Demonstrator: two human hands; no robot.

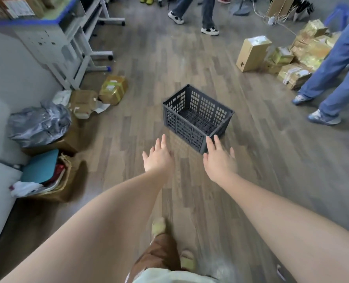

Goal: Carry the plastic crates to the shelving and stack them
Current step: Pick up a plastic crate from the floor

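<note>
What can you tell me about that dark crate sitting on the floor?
The crate is dark grey, of what looks like plastic, rectangular, with lattice walls, a slotted bottom and a handle slot in one end. It is empty, upright, open side up, set corner-on to the camera on the wood-look floor. Both open hands reach toward it; contact is unclear.

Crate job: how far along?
Done: nothing that shows; no crate is stacked on the grey shelving at the upper left. In hand: the left hand and right hand are open and empty, reaching toward the dark crate, which sits empty on the wooden floor. Left: grip it, lift it, carry it to the shelving and stack it.
</note>
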